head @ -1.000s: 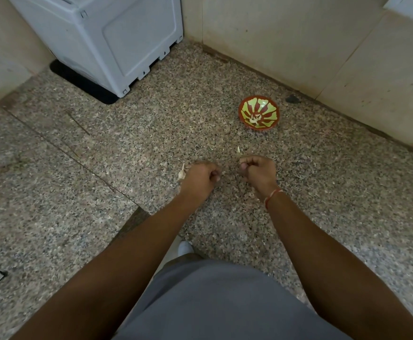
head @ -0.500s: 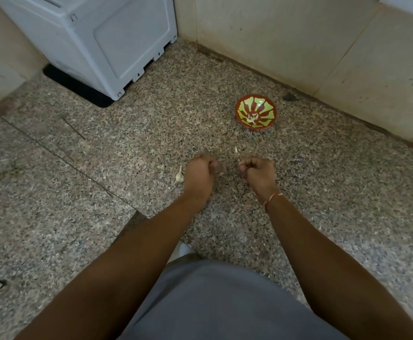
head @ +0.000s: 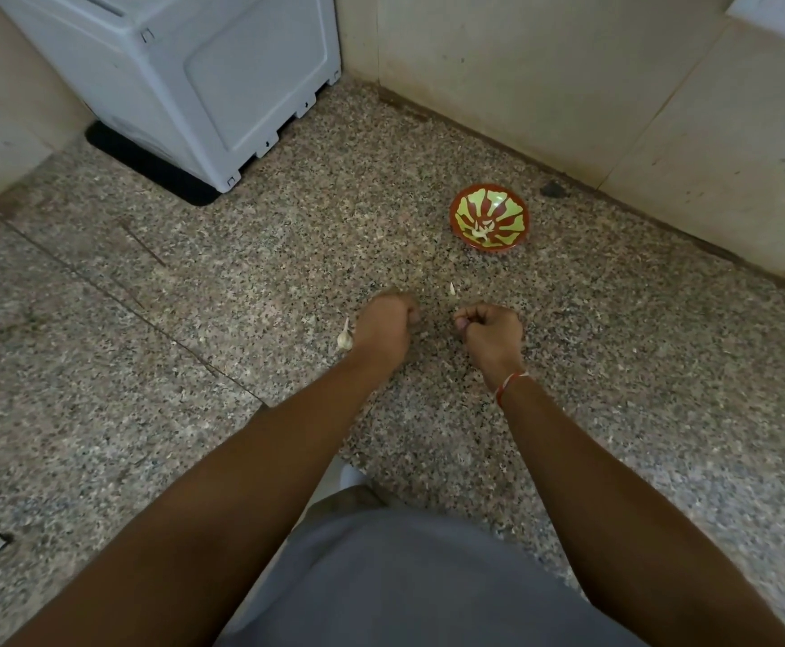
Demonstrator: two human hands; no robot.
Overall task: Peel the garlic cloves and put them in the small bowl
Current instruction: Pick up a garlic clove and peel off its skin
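Observation:
A small red bowl (head: 516, 226) with a yellow-green pattern stands on the speckled floor near the wall, with peeled garlic cloves (head: 480, 233) in its bottom. My left hand (head: 383, 322) is low over the floor with its fingers curled, and nothing shows in it. A garlic bulb (head: 344, 338) lies just left of that hand. My right hand (head: 493, 336) is a hand's width to the right, thumb and fingers pinched on a small garlic clove that is mostly hidden. A pale scrap of garlic (head: 452, 288) lies on the floor just beyond my hands.
A white appliance (head: 194, 86) on a black mat (head: 148, 168) stands at the back left. Beige walls (head: 568, 86) close off the back and right, and a dark spot (head: 553, 190) sits at the wall's foot. My grey-clad knee (head: 404, 576) fills the bottom.
My hands, close together a second ago, have drawn apart; the left hand shifted left, toward the bulb. The bowl has stayed in place.

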